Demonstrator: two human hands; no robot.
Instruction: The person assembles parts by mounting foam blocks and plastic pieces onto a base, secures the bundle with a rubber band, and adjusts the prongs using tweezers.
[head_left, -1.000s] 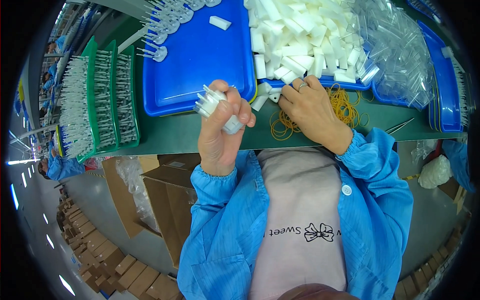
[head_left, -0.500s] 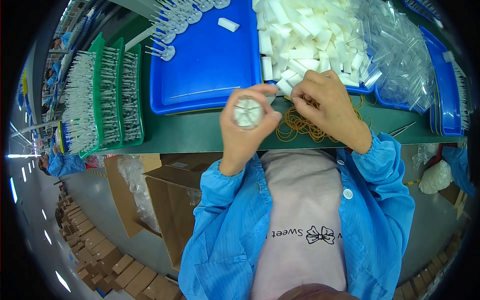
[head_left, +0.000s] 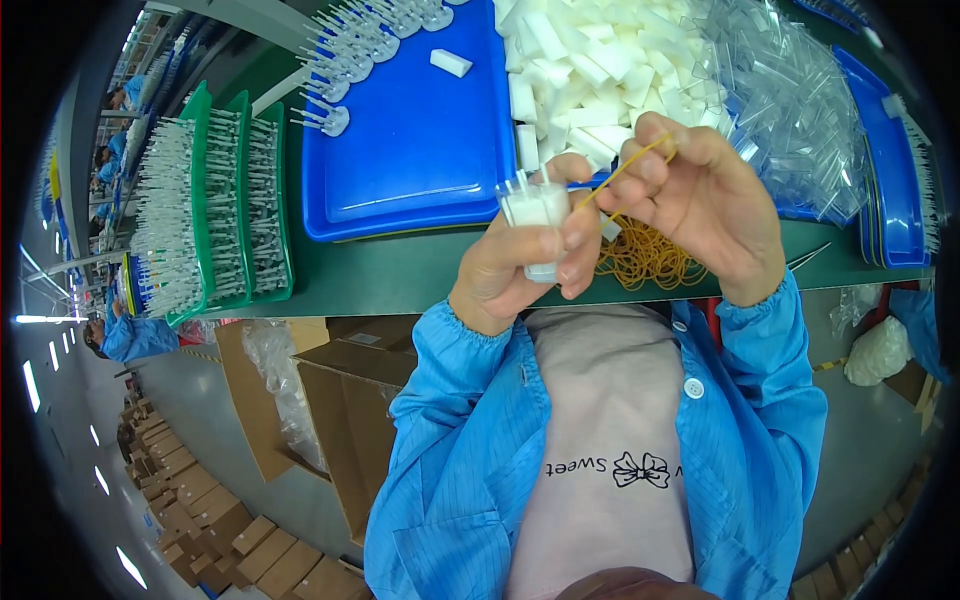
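Note:
My left hand is closed around a short round bundle of clear plastic pieces and white foam, its upper end tilted up. Between the pinched fingers of my right hand runs a thin yellow rubber band, drawn taut toward the bundle; where its other end sits is hidden by my left fingers. A loose heap of brownish-yellow rubber bands lies on the green table under my hands. White foam blocks are piled beyond them, beside a mound of clear plastic pieces.
A blue tray at the left carries one foam block and several clear stemmed pieces along its edge. Green racks full of thin white-tipped parts stand farther left. Tweezers lie at right; an open cardboard box is below the table.
My right hand has come up from the rubber band heap with one band, now stretched toward the left hand. The left hand has shifted right and turned the bundle from end-on to side-on.

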